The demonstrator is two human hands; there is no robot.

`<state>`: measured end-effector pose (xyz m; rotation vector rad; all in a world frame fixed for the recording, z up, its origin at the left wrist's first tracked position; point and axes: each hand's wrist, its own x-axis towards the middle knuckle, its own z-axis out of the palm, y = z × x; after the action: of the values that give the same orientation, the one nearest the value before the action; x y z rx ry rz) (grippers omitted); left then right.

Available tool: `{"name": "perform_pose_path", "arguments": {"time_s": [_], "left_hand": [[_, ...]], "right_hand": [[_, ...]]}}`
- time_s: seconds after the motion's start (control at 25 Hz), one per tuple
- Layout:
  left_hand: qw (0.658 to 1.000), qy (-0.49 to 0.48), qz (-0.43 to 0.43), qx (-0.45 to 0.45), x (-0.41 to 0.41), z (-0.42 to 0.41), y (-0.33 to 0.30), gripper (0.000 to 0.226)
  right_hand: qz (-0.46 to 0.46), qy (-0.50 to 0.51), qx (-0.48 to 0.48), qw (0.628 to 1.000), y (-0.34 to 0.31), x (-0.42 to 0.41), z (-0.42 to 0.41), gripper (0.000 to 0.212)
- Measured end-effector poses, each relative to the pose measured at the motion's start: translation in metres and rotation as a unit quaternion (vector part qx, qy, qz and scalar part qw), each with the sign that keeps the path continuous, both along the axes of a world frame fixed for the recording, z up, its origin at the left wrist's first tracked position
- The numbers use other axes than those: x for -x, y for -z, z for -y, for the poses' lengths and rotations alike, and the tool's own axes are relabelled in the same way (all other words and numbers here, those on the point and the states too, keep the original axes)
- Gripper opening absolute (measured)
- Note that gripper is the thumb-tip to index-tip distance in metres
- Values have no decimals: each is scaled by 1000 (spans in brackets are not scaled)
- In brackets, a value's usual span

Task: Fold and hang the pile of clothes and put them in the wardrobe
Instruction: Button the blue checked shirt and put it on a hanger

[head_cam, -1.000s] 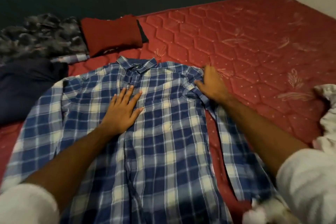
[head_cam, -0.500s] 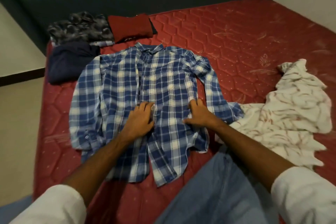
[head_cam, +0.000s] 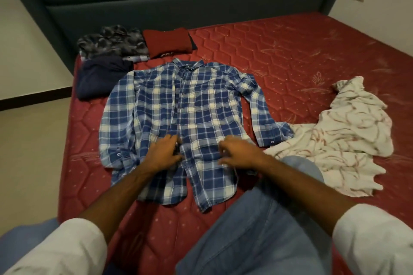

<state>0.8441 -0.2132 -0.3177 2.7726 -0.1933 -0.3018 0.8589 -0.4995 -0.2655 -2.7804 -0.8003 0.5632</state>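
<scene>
A blue plaid shirt (head_cam: 201, 105) lies spread face up on the red mattress (head_cam: 290, 56), collar toward the headboard and sleeves down its sides. My left hand (head_cam: 163, 154) rests on the lower front, beside the button line, fingers slightly curled. To its right, my right hand (head_cam: 239, 152) hovers over or touches the lower front, fingers bent. Neither hand clearly grips cloth. Three folded garments sit at the far left: a grey camouflage one (head_cam: 111, 42), a dark red one (head_cam: 167, 42) and a navy one (head_cam: 100, 78).
A crumpled white cloth with red print (head_cam: 342, 138) lies on the mattress to the right, touching the shirt's right cuff. My knee in blue jeans (head_cam: 257, 230) rests on the near edge. A dark padded headboard (head_cam: 178, 2) stands behind; bare floor (head_cam: 29, 152) lies left.
Both hands slid down from the shirt's chest and shoulder to its lower front. The view pulled back and now takes in the whole shirt and the white cloth.
</scene>
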Motion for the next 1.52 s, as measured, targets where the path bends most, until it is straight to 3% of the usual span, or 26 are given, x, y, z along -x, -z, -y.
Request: {"name": "perform_pose_path", "arguments": {"time_s": [0.08,0.12,0.16,0.24,0.32,0.44,0.52,0.6,0.68,0.72,0.8,0.84,0.92,1.0,1.08,1.12,1.2,1.28,1.36,1.44,1.52], "left_hand": [[999,-16,-29,34,14,6,1,57],[996,-22,-47,66,18,9,2,53],[992,-28,-60,111,22,11,3,47],[979,-45,-74,186,23,11,0,43],[973,-49,-64,218,24,10,-2,41],[977,-46,-40,202,31,6,3,42],[986,-52,-48,150,34,6,5,59],[996,-51,-55,49,34,13,5,83],[996,-35,-78,-22,32,26,1,84],[995,-26,-98,-18,30,31,-1,77],[990,-4,-143,13,23,34,-15,55],[988,4,-153,19,19,29,-22,39],[994,-7,-112,-18,6,3,-41,11],[991,-79,29,-100,-9,-43,-67,17],[951,-165,174,-195,-18,-100,-90,24],[937,-202,193,-209,-16,-124,-95,32],[944,-215,150,-199,-7,-140,-91,43],[958,-138,174,-181,9,-117,-73,41],[970,15,213,-116,24,-75,-54,28],[953,209,172,-138,41,-34,-27,26],[932,278,145,-184,50,-16,0,30]], "right_hand": [[-119,-23,-11,993,5,33,-39,76],[-97,-32,30,994,15,49,-55,90],[-38,-31,74,996,26,61,-66,89],[12,-3,66,998,38,62,-78,48],[-118,29,-34,992,32,39,-71,13],[-306,143,-232,912,5,-11,-24,10],[-262,290,-350,851,-13,-36,20,9],[-103,405,-381,825,-24,-52,61,13],[50,450,-273,849,-18,-53,85,10],[110,439,-172,875,-13,-47,86,25],[187,315,-60,929,-2,-37,70,37],[165,217,-79,959,-1,-32,56,31],[-3,25,-121,992,1,-23,25,20],[-95,-88,-59,990,13,-19,3,22],[-59,-87,-30,994,28,-21,-9,30],[-40,-67,-36,996,34,-22,-12,37],[-17,-45,-7,999,42,-23,-16,53],[25,-50,49,997,46,-22,-19,61],[66,-44,38,996,49,-21,-22,56],[97,-23,-13,995,47,-24,-22,43],[101,-1,-30,994,37,-32,-17,33]]}}
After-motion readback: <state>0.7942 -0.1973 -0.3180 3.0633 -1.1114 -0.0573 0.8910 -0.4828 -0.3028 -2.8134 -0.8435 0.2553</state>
